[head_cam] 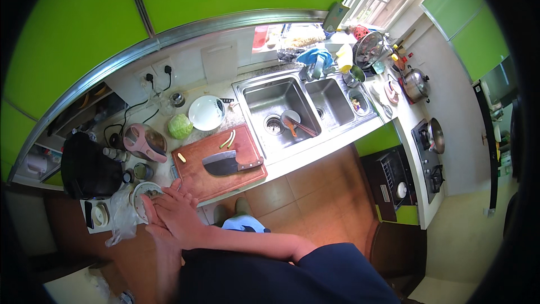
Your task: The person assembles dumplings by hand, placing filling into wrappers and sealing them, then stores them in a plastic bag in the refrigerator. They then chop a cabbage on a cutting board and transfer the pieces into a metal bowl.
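Observation:
My right hand [182, 219] lies over my left hand [152, 213], palms together beside the board's left end. Anything between them is hidden. Partly under the hands is a white bowl [138, 196] holding some dark, crumbly food. A clear plastic bag [122, 215] hangs beside that bowl at the counter's edge. On the reddish-brown cutting board [230, 135], a cleaver [221, 163] rests flat, its wooden handle toward the sink. Two pieces of scallion [228, 140] lie above the blade, and a small pale-yellow piece of food [181, 158] sits at the board's left.
Behind the board stand a green cabbage [180, 126], a white plate [206, 112] and a pink electric kettle [145, 143]. A double steel sink [274, 93] adjoins the board, with a small bowl [291, 116] and utensils inside. A gas stove [426, 164] is far right, near an open drawer [392, 181].

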### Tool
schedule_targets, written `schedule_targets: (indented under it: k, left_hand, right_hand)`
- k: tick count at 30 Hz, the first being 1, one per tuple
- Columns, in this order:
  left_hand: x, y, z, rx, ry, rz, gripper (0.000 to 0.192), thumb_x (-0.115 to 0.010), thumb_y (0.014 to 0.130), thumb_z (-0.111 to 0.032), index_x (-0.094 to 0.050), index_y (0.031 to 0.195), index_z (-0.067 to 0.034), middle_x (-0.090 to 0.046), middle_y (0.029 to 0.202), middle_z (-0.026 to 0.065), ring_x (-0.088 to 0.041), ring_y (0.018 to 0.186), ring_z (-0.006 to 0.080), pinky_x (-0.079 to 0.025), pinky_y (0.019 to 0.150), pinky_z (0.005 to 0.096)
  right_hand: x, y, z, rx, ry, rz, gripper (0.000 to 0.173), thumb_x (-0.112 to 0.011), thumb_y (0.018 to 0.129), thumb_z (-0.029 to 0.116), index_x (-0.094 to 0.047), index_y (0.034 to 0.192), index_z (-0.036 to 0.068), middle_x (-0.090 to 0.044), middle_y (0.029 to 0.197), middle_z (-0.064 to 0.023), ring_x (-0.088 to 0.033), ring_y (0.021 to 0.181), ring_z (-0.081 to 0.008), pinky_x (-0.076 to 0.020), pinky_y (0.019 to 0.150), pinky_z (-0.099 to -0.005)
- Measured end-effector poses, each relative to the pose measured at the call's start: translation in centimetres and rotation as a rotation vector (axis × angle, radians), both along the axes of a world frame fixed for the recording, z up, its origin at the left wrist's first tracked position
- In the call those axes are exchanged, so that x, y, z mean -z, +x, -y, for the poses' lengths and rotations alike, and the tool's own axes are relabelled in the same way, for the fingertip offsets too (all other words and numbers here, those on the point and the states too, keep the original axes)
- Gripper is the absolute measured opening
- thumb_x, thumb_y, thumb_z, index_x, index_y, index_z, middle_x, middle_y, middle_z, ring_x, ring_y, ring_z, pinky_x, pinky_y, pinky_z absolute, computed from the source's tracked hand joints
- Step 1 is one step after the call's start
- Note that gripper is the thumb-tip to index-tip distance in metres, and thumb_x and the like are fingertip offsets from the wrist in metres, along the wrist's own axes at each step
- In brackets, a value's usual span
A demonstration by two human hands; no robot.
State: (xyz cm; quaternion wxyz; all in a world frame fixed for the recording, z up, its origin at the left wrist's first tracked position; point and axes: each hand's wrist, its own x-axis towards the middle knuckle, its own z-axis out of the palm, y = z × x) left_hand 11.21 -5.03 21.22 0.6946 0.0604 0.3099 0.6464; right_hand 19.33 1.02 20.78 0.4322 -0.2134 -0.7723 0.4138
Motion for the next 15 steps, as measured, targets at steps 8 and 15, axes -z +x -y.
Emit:
schedule_targets:
  k: [8,15]
  left_hand:
    - [-1.3,0.0,-0.2,-0.094,-0.185,-0.020,0.062,-0.043,0.121,-0.059,-0.054,0.157,-0.010,-0.063,0.152,0.0097,-0.061,0.142,0.0226,-0.048,0.122,0.0436]
    - [4.9,-1.7,-1.4,-0.094,0.305,-0.021,0.045,-0.045,0.123,-0.049,-0.064,0.140,-0.012,-0.071,0.127,0.0035,-0.067,0.124,0.0160,-0.052,0.111,0.0364]
  right_hand:
    - [6.4,1.9,-5.9,-0.349,0.189,-0.028,0.045,-0.080,0.092,0.048,-0.076,0.106,0.006,-0.067,0.102,-0.0146,-0.064,0.103,-0.0373,-0.0473,0.103,-0.0504]
    - [7.6,1.5,-5.1,-0.086,-0.265,0.041,0.058,-0.084,0.091,0.032,-0.067,0.140,0.008,-0.072,0.107,-0.0169,-0.070,0.108,-0.0423,-0.0553,0.091,-0.0518]
